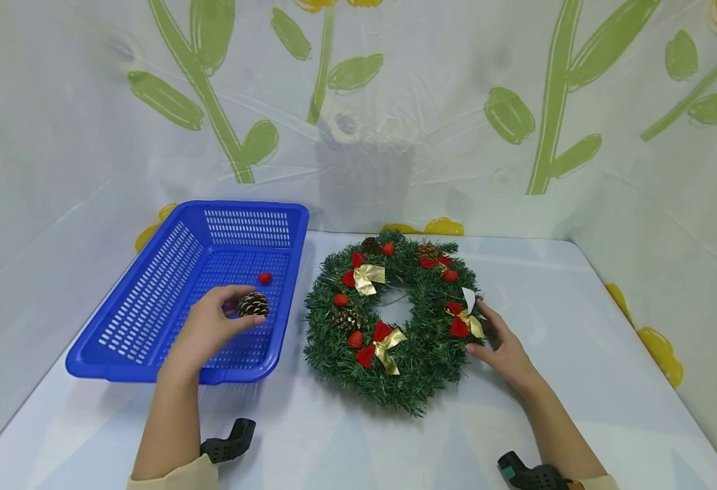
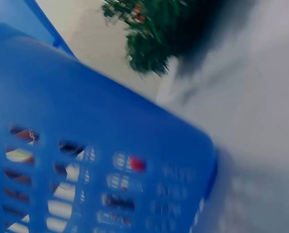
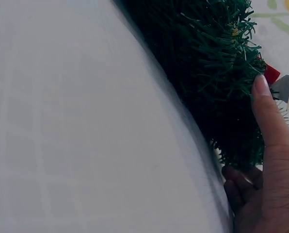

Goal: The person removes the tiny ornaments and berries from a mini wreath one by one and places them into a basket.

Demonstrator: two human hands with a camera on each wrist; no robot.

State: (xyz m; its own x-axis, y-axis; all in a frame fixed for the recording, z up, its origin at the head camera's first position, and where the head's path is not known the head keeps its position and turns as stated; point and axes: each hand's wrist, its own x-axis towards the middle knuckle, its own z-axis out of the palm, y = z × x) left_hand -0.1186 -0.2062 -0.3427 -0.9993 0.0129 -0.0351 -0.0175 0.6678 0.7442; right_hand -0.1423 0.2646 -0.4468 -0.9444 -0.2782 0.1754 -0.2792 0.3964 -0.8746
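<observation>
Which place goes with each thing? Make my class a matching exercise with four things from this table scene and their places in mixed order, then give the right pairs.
Things:
1. pine cone
2. red berry
3. blue basket
4. right hand

Places:
A. on the table, left of the wreath
B. loose on the basket floor
C. on the wreath's right edge
D. in the fingers of the left hand

Pairs: 1-D, 2-B, 3-A, 4-C

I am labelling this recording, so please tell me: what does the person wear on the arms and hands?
Both hands, the left hand and the right hand, are bare: no gloves, and no rings that I can see. Pale beige sleeves end near the elbows. A black device sits beside each forearm, probably the wrist camera mount; the right one shows a small green part.
</observation>
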